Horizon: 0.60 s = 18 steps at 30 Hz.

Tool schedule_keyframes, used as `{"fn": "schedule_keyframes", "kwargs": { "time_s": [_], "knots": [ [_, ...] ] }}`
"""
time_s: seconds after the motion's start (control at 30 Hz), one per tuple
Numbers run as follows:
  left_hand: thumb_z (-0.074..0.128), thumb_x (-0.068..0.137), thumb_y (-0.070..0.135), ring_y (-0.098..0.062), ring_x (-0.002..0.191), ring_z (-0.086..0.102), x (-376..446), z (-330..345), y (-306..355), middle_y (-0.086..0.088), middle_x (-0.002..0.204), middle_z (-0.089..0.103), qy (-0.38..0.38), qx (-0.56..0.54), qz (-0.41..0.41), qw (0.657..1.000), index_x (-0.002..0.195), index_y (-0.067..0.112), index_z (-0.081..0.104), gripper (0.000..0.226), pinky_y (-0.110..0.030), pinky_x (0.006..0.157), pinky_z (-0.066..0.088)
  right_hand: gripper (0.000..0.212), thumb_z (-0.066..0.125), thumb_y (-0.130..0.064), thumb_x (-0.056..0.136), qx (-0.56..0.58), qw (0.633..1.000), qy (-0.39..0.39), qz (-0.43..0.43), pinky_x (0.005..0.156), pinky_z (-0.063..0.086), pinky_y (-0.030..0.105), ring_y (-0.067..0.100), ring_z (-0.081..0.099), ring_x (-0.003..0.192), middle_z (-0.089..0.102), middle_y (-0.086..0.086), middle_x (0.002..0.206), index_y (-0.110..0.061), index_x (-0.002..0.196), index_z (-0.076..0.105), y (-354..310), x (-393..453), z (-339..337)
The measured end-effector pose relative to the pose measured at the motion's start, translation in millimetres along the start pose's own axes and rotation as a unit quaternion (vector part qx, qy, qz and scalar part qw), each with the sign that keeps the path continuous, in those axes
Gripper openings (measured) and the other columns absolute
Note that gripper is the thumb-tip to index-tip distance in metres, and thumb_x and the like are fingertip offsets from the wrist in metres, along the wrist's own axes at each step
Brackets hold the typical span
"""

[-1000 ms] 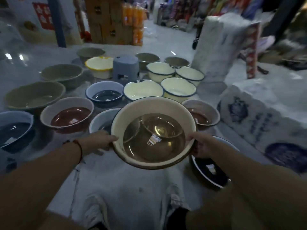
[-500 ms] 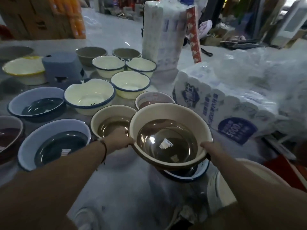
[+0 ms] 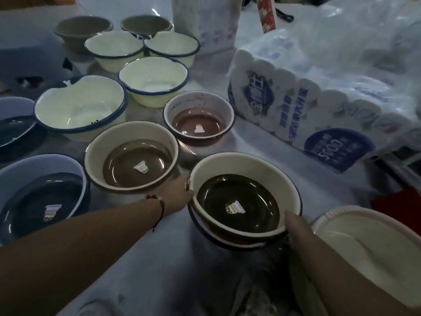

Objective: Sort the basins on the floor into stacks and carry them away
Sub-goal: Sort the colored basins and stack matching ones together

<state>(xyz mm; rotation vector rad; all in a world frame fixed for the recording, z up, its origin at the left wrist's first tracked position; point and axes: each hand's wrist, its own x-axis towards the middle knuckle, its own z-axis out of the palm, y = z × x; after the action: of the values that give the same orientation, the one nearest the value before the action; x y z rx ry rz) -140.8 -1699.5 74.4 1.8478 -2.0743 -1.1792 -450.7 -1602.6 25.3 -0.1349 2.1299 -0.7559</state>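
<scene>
Hands are gripping opposite rims of the brown-bottomed basin (image 3: 239,201): my left hand (image 3: 176,195) is holding its left edge, my right hand (image 3: 296,226) the near-right edge. It is sitting nested in a blue-rimmed basin (image 3: 227,241) between my hands. Just beyond my left hand, another brown basin (image 3: 132,156) is resting.

Left arm: bare forearm entered from 8 o'clock, reaching toward centre frame; a dark cord bracelet (image 3: 159,207) with a pale bead circled the wrist. Left hand (image 3: 177,192): at frame centre, knuckles up, fingers curled over the 9 o'clock rim of the held basin (image 3: 246,179).

Right arm: bare forearm entered from 5 o'clock, angled toward 11 o'clock. Right hand (image 3: 296,226): gripped the same basin's rim at its 4 o'clock side, thumb lying on top of the rim, fingers hidden beneath.
</scene>
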Motion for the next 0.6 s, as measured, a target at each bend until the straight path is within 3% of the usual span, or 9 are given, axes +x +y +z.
{"fn": "schedule_keyframes", "kwargs": {
  "time_s": [0.1, 0.17, 0.23, 0.3, 0.37, 0.43, 0.5, 0.6],
  "knots": [
    [0.06, 0.086, 0.023, -0.014, 0.102, 0.059, 2.5, 21.7, -13.2, 0.007, 0.115, 0.063, -0.062, 0.039, -0.004, 0.997, 0.126, 0.026, 0.058, 0.039, -0.028, 0.083, 0.047, 0.044, 0.059, -0.022, 0.086, -0.003, 0.998, -0.045, 0.034, 0.077, 0.054, 0.04, 0.033, 0.061, 0.091, 0.063, 0.018, 0.108, 0.0, 0.124, 0.055, 16.6, -2.5, 19.5],
    [0.06, 0.089, 0.028, -0.018, 0.112, 0.056, 0.3, 33.5, -19.1, 0.002, 0.129, 0.055, -0.139, 0.113, 0.005, 0.984, 0.127, 0.024, 0.061, 0.038, -0.03, 0.093, 0.047, 0.031, 0.054, -0.01, 0.091, -0.032, 0.996, -0.058, 0.052, 0.068, 0.05, 0.037, 0.033, 0.059, 0.089, 0.061, 0.019, 0.107, -0.001, 0.12, 0.054, 28.1, -4.5, 30.4],
    [0.06, 0.09, 0.033, -0.023, 0.122, 0.051, -0.7, 35.1, -21.3, -0.003, 0.137, 0.044, -0.174, 0.184, 0.037, 0.967, 0.13, 0.024, 0.06, 0.041, -0.034, 0.104, 0.043, 0.05, 0.055, -0.015, 0.091, -0.102, 0.992, -0.052, 0.051, 0.092, 0.047, 0.045, 0.038, 0.052, 0.119, 0.051, 0.022, 0.134, 0.004, 0.136, 0.045, 34.1, -5.8, 37.1],
    [0.058, 0.09, 0.035, -0.026, 0.125, 0.049, 1.3, 31.0, -23.5, -0.005, 0.142, 0.039, -0.174, 0.266, 0.06, 0.946, 0.137, 0.028, 0.051, 0.048, -0.039, 0.104, 0.043, 0.076, 0.057, -0.021, 0.09, -0.209, 0.977, -0.029, 0.012, 0.114, 0.029, 0.044, 0.038, 0.033, 0.138, 0.035, 0.023, 0.15, 0.005, 0.149, 0.018, 33.7, -9.3, 37.4],
    [0.055, 0.091, 0.037, -0.029, 0.127, 0.048, 2.4, 23.1, -28.4, -0.005, 0.144, 0.04, -0.174, 0.332, 0.073, 0.924, 0.144, 0.031, 0.04, 0.056, -0.043, 0.104, 0.043, 0.094, 0.064, -0.02, 0.085, -0.211, 0.977, 0.001, -0.038, 0.113, 0.031, 0.045, 0.04, 0.038, 0.134, 0.037, 0.025, 0.146, 0.001, 0.15, -0.001, 28.0, -18.4, 36.7],
    [0.053, 0.091, 0.041, -0.03, 0.129, 0.047, 1.5, 12.5, -34.8, -0.006, 0.144, 0.042, -0.184, 0.361, 0.065, 0.912, 0.147, 0.031, 0.034, 0.06, -0.047, 0.104, 0.043, 0.1, 0.069, -0.023, 0.079, -0.214, 0.97, 0.034, -0.109, 0.107, 0.038, 0.046, 0.041, 0.043, 0.128, 0.038, 0.024, 0.143, -0.006, 0.151, 0.001, 22.1, -29.1, 35.7],
    [0.052, 0.091, 0.043, -0.031, 0.131, 0.045, -2.7, -0.6, -37.1, -0.007, 0.147, 0.041, -0.179, 0.369, 0.059, 0.91, 0.149, 0.029, 0.032, 0.063, -0.047, 0.106, 0.041, 0.094, 0.067, -0.03, 0.078, -0.301, 0.934, 0.04, -0.189, 0.106, 0.038, 0.048, 0.04, 0.04, 0.13, 0.035, 0.022, 0.145, -0.007, 0.149, 0.011, 18.8, -38.8, 33.9],
    [0.052, 0.094, 0.042, -0.028, 0.134, 0.044, -16.7, -24.0, -37.3, -0.007, 0.15, 0.039, -0.145, 0.376, 0.061, 0.913, 0.151, 0.025, 0.03, 0.064, -0.04, 0.108, 0.039, 0.09, 0.061, -0.038, 0.083, -0.462, 0.839, 0.01, -0.288, 0.112, 0.03, 0.047, 0.037, 0.027, 0.139, 0.025, 0.019, 0.153, -0.01, 0.152, 0.01, 6.5, -63.2, 32.2]
  ]
}}
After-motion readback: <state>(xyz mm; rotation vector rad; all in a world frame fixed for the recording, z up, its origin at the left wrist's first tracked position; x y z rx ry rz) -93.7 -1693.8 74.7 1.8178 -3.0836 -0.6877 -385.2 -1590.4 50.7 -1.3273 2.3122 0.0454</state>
